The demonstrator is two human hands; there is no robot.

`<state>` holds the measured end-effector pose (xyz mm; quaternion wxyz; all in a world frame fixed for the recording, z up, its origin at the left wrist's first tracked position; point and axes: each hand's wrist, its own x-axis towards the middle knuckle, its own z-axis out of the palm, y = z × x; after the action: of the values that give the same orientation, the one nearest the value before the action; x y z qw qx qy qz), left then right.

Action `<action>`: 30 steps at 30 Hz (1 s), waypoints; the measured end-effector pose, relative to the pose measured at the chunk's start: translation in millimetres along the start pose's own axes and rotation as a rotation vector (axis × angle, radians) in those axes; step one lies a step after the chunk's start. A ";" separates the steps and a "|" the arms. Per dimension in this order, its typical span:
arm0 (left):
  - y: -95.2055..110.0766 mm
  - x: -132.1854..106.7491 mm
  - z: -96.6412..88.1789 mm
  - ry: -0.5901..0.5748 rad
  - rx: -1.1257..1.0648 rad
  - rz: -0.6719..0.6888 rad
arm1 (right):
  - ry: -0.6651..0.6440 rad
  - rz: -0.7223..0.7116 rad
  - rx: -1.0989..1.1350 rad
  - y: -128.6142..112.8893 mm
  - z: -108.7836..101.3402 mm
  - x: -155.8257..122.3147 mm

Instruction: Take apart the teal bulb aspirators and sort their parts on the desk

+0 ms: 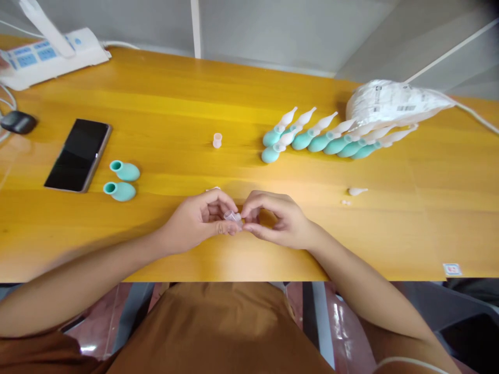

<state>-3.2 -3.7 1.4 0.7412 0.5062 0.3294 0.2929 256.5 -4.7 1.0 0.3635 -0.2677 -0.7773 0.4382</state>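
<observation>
Between the thumb and fingers of my left hand (205, 221) is a small clear plastic connector (231, 216), tilted, its wide open end facing up and left. My right hand (278, 219) is closed in a pinch at the connector's right end. A whitish bit shows by those fingertips, too small to name. Just behind my left fingers a pale piece (212, 189) is mostly hidden. Farther back stands a similar translucent connector (217, 140). Off to the right lie a loose white tapered nozzle (356, 191) and tiny white pieces (345, 202).
Several teal bulbs with white nozzles (320, 141) lie in a row at the back right, before a white plastic bag (384, 104). Two open teal bulbs (123, 191) lie left, beside a phone (80, 156). A power strip (58, 58) and black earbud-like case (18, 122) are far left.
</observation>
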 end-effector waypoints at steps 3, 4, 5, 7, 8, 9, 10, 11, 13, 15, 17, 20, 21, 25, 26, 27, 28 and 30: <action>1.7 -1.0 2.7 -0.003 0.074 -0.008 | -0.057 0.071 0.101 0.6 0.9 -0.3; 2.2 -1.3 3.5 -0.006 0.105 -0.005 | -0.067 0.082 0.110 0.9 1.3 -0.6; 2.7 -1.5 4.0 -0.010 0.136 0.002 | -0.074 0.088 0.109 1.1 1.6 -0.9; 3.1 -2.0 4.4 -0.013 0.180 0.027 | -0.065 0.080 0.102 1.7 1.8 -1.5; 3.2 -2.3 4.1 -0.009 0.193 0.044 | -0.044 0.067 0.095 2.0 1.7 -1.7; 3.1 -2.6 3.5 0.002 0.210 0.064 | -0.010 0.054 0.082 2.3 1.3 -1.7; 2.9 -2.9 2.5 0.019 0.232 0.090 | 0.036 0.045 0.062 2.8 0.6 -1.7; 2.6 -3.1 1.2 0.040 0.260 0.121 | 0.088 0.042 0.035 3.5 -0.3 -1.5; 2.4 -3.1 -2.1 0.093 0.317 0.194 | 0.179 0.053 -0.030 5.7 -2.7 -1.2; 3.2 -2.8 -5.6 0.145 0.358 0.260 | 0.228 0.066 -0.083 8.6 -5.1 -0.8; 5.5 -2.3 -8.3 0.189 0.400 0.305 | 0.241 0.069 -0.136 11.7 -6.6 -0.3; 10.7 -1.6 -9.5 0.231 0.408 0.329 | 0.219 0.064 -0.233 15.3 -6.5 0.9; 12.4 -1.3 -9.3 0.243 0.381 0.329 | 0.207 0.058 -0.264 16.2 -6.0 1.5; 17.4 1.9 -10.5 0.357 0.292 0.344 | 0.142 0.020 -0.354 20.4 -3.9 3.3; 18.0 3.1 -12.2 0.386 0.293 0.349 | 0.125 0.013 -0.365 21.8 -3.6 3.2; 18.3 4.4 -14.5 0.406 0.294 0.349 | 0.111 0.010 -0.373 23.3 -3.3 2.8; 18.3 5.8 -17.2 0.413 0.297 0.342 | 0.099 0.014 -0.379 24.6 -3.1 2.3; 17.6 8.4 -23.3 0.399 0.328 0.319 | 0.083 0.037 -0.395 26.6 -2.2 1.3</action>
<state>-18.1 21.3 10.1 0.5148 0.5970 0.4278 0.4422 260.0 9.8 -21.0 0.3277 -0.3659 -0.8273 0.2724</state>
